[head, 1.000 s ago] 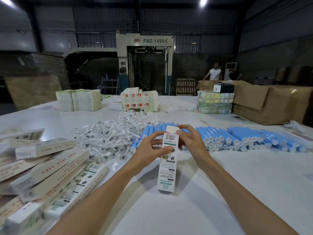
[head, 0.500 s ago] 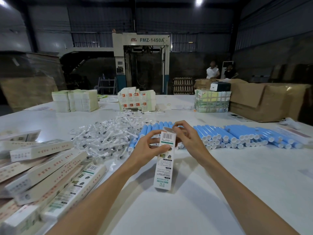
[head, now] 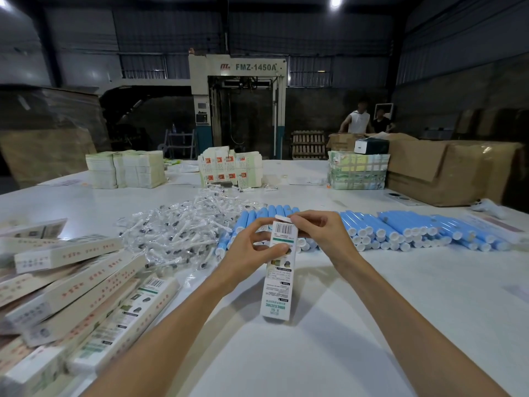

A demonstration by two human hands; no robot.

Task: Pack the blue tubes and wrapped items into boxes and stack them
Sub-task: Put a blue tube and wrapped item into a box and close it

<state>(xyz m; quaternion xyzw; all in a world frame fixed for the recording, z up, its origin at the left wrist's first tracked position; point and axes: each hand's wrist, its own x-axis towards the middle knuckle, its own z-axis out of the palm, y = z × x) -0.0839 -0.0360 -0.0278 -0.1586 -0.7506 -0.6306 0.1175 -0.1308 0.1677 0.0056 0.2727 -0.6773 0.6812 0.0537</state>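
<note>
Task partway done: the left hand point(head: 252, 253) grips the carton point(head: 279, 282) standing upright mid-table point(head: 400, 310), the right hand point(head: 323, 236) pinches its top flap, closed cartons point(head: 86, 287) lie heaped, unstacked, at the left edge, and many blue tubes point(head: 400, 227) and wrapped items point(head: 177, 233) beyond remain unpacked.

— What sort of room is it?
— A dim hall with corrugated metal walls point(head: 160, 30). One round ceiling lamp point(head: 335, 1) glares at the upper right.
— And beyond the white worktop point(head: 400, 316)?
— A tall pale machine point(head: 237, 67) lettered FMZ-1450A, with a dark open bay. Stacked wooden pallets point(head: 308, 144) are to its right. To its left is what may be a stepladder point(head: 180, 141), but it is too dim to be sure.
— At the sides?
— Big brown cardboard cartons point(head: 446, 167) at far right, and a large brown wrapped stack point(head: 43, 156) at left. Two people point(head: 357, 118) stand behind the cartons.
</note>
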